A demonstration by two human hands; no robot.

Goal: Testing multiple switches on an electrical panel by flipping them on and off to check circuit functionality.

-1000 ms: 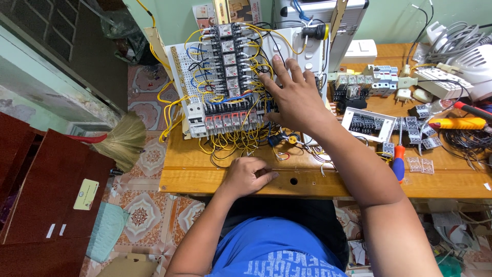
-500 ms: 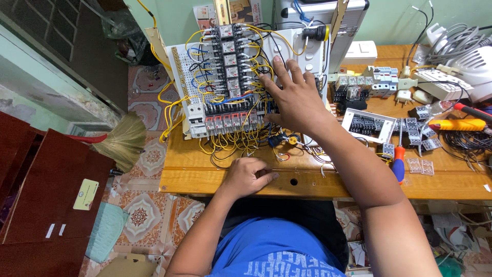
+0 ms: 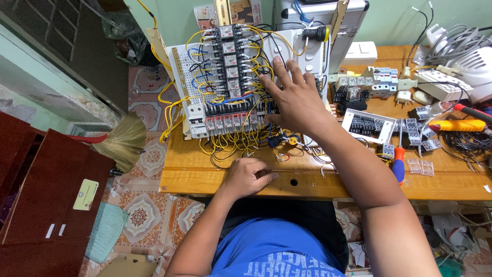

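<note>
A white perforated control panel (image 3: pixel 190 77) stands tilted on the wooden table (image 3: pixel 195 174), covered with relays and yellow, blue and black wires (image 3: pixel 230 138). My right hand (image 3: pixel 293 97) lies flat on the panel's right part, fingers spread over the wiring, holding nothing. Near the table's front edge my left hand (image 3: pixel 247 177) rests loosely curled on the wood, just below the loose yellow wires. Whether it pinches anything small I cannot tell.
To the right lie a white tray of relays (image 3: pixel 368 124), a red-and-blue screwdriver (image 3: pixel 398 161), a yellow-handled tool (image 3: pixel 458 125), loose relay sockets (image 3: pixel 382 78) and cable bundles (image 3: pixel 464 41). A broom (image 3: pixel 120 141) and a dark red cabinet (image 3: pixel 46 190) stand at the left.
My right hand has stayed on the panel with only a slight shift of the fingers. The left hand has not visibly moved.
</note>
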